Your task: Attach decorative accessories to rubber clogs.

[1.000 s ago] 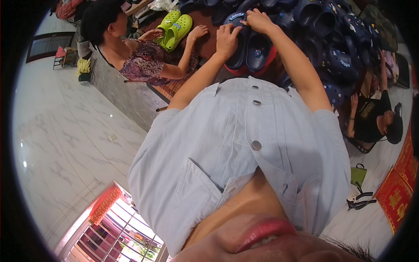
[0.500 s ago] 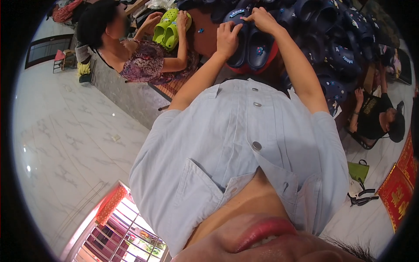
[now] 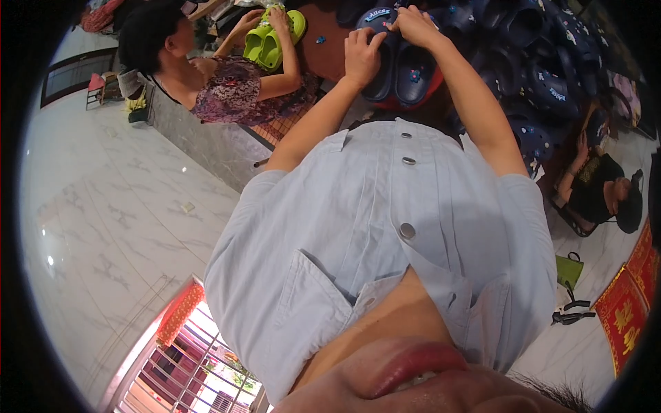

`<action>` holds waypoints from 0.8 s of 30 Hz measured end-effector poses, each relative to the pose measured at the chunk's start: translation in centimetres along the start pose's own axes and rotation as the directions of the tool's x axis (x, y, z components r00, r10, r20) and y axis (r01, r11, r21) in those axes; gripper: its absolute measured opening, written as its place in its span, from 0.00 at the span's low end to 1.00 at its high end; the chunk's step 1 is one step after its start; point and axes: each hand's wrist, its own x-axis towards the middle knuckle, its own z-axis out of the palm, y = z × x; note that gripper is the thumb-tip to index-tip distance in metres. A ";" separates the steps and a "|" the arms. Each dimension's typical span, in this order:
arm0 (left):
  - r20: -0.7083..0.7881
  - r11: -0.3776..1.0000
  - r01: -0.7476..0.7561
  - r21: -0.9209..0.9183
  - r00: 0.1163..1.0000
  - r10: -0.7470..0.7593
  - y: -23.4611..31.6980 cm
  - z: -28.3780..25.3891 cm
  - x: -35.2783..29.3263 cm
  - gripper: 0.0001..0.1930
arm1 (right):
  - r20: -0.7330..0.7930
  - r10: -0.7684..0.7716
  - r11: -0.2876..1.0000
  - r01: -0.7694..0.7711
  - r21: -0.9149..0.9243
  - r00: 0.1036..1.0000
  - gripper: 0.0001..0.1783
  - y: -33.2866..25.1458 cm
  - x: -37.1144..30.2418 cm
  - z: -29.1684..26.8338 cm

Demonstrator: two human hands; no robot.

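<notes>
A pair of navy clogs (image 3: 412, 86) sits in front of me on something red (image 3: 435, 81). My left hand (image 3: 362, 58) is closed on the side of the left clog, fingers bent over its edge. Above it, my right hand (image 3: 415, 29) pinches a small pinkish shoe charm (image 3: 388, 26) against that clog's upper, beside a pale-blue lettered charm (image 3: 377, 14). A blue and pink charm (image 3: 414, 75) shows on the right clog. My fingers partly hide the left clog's upper.
Many navy clogs (image 3: 547, 86) are heaped at the right. On the brown tabletop (image 3: 323, 58) lies a small blue charm (image 3: 321, 40). A person (image 3: 227, 89) at the left handles lime-green clogs (image 3: 265, 49); another person (image 3: 599, 182) sits at the right.
My hands stay at the left clog, with only slight shifts of the fingers. The person at the left has moved a hand farther over the green clogs.
</notes>
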 end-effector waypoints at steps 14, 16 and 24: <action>0.043 0.997 -0.056 -0.048 0.997 0.058 1.2 -2.4 1.1 0.25 | -0.528 0.021 0.979 0.090 0.185 0.849 0.19 2.8 -6.6 1.9; 0.014 0.991 -0.115 -0.071 0.993 0.116 2.2 -3.6 1.3 0.23 | -0.594 0.099 0.964 0.070 0.255 0.798 0.17 3.2 -9.4 2.3; 0.361 0.923 -0.374 -0.088 0.852 0.380 7.2 -0.9 -0.1 0.14 | -0.438 0.455 0.796 -0.135 0.590 0.775 0.12 2.2 -18.8 4.9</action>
